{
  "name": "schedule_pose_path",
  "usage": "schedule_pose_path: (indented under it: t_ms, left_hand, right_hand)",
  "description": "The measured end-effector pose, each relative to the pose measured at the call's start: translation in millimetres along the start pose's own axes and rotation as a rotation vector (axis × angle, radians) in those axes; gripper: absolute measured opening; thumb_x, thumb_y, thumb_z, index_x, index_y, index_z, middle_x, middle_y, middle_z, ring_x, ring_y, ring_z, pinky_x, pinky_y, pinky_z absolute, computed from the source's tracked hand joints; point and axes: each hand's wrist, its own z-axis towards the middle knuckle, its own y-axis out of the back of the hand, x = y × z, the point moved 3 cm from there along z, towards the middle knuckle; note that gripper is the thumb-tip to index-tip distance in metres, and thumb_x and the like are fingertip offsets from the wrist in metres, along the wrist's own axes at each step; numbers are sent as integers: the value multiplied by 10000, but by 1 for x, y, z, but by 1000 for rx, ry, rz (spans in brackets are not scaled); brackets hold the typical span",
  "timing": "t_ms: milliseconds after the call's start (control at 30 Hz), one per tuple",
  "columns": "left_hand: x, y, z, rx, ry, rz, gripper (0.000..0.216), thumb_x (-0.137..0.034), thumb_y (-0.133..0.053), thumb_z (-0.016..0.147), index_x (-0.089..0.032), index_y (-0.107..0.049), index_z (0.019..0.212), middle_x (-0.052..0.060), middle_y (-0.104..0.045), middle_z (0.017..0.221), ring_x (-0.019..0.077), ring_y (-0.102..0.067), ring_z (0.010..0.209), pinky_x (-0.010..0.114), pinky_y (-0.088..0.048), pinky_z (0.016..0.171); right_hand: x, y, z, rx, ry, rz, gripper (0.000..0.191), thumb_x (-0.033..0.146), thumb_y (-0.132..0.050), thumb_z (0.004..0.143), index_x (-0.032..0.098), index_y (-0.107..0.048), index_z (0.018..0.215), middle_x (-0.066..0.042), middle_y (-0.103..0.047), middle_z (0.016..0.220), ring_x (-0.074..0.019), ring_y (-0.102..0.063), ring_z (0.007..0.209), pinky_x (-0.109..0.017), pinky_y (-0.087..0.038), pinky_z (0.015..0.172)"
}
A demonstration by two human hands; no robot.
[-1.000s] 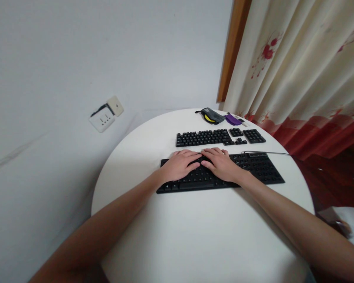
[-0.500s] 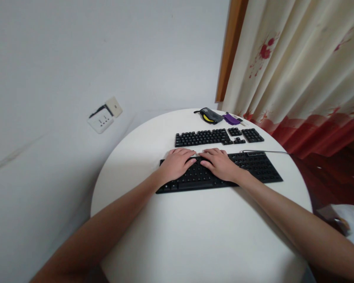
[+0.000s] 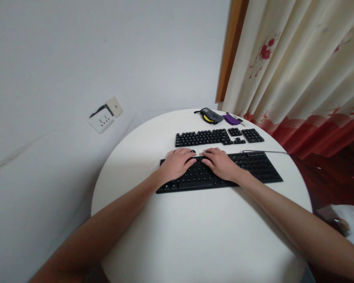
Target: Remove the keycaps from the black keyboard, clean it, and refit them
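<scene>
A black keyboard base, its rows of key posts bare of caps, lies on the round white table. My left hand rests over its left part. A small black piece, apparently a keycap, shows at the left fingertips, just behind the base's back edge; the fingers partly hide it. My right hand lies over the middle of the base, fingers bent forward and thumb apart, with nothing clearly held. A short gap separates the two sets of fingertips. Behind the hands, the loose black keycaps are laid out in keyboard order.
At the table's far edge are a dark pouch with yellow and a purple item. A thin cable runs off to the right. A wall with a socket stands left, a curtain right.
My right fingertips have drawn back slightly to the right, widening the gap to the left hand. The left hand and black piece have barely shifted.
</scene>
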Motion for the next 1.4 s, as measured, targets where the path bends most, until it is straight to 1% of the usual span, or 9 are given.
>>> schedule_pose_path:
  t_ms: [167, 300, 400, 533, 667, 867, 1033, 1233, 1400]
  left_hand:
    - [-4, 8, -1, -83, -54, -71, 349, -376, -426, 1016, -230, -639, 1251, 66, -614, 1324, 232, -536, 1235, 445, -404, 1084]
    - [-19, 15, -6, -126, -115, -141, 293, -302, -467, 1002, -228, -659, 1211, 66, -637, 1279, 221, -564, 1194, 433, -431, 1057]
    - [-40, 17, -14, -81, -195, -178, 274, -288, -482, 997, -237, -675, 1184, 61, -638, 1286, 220, -555, 1213, 425, -425, 1057]
    - [-67, 15, -24, 19, -308, -220, 273, -292, -480, 1003, -257, -674, 1192, 38, -621, 1337, 204, -526, 1257, 406, -390, 1077]
    - [-79, 9, -30, 86, -380, -207, 281, -319, -525, 984, -269, -660, 1226, 24, -613, 1366, 224, -487, 1297, 428, -353, 1086]
    - [-81, 4, -32, 146, -421, -169, 312, -346, -577, 954, -280, -644, 1252, 11, -602, 1390, 246, -451, 1331, 444, -323, 1087]
    - [-81, 6, -32, 136, -443, -144, 295, -339, -536, 977, -274, -656, 1238, 23, -622, 1363, 250, -456, 1324, 437, -329, 1075]
    - [-83, 4, -31, 106, -486, -97, 291, -322, -515, 987, -263, -657, 1234, 37, -636, 1338, 257, -465, 1309, 433, -334, 1059]
    - [-83, 3, -31, 93, -499, -89, 297, -303, -510, 988, -261, -648, 1248, 37, -645, 1318, 251, -462, 1306, 428, -335, 1060]
  right_hand:
    - [-9, 3, 4, -121, -4, 145, 253, 152, -509, 953, 133, -714, 1101, -141, -681, 1141, -251, -618, 1062, -377, -475, 973]
    - [-15, 13, 3, -290, -38, 240, 205, 96, -584, 889, 151, -739, 1012, -108, -714, 1015, -237, -659, 938, -366, -518, 890]
    - [-13, 23, 0, -375, -22, 316, 175, 110, -611, 879, 165, -740, 983, -84, -715, 970, -210, -668, 847, -346, -541, 815]
    - [-15, 33, -6, -374, -49, 386, 153, 134, -638, 864, 169, -732, 980, -72, -710, 952, -195, -668, 807, -338, -555, 784]
    - [-22, 40, -18, -317, -109, 455, 148, 175, -662, 854, 185, -726, 987, -64, -704, 955, -192, -667, 818, -332, -560, 776]
    - [-28, 54, -30, -193, -123, 512, 138, 241, -701, 837, 182, -730, 959, -58, -709, 954, -185, -656, 820, -314, -541, 757]
    - [-29, 61, -33, 12, -59, 481, 142, 265, -707, 829, 180, -733, 940, -36, -702, 853, -160, -617, 704, -294, -502, 670]
    - [-19, 57, -43, 360, -21, 547, 159, 265, -696, 830, 191, -732, 966, -34, -732, 894, -171, -651, 761, -270, -496, 672]
    - [-9, 56, -47, 425, 48, 499, 124, 205, -697, 809, 179, -725, 928, -25, -721, 866, -154, -640, 723, -248, -471, 645]
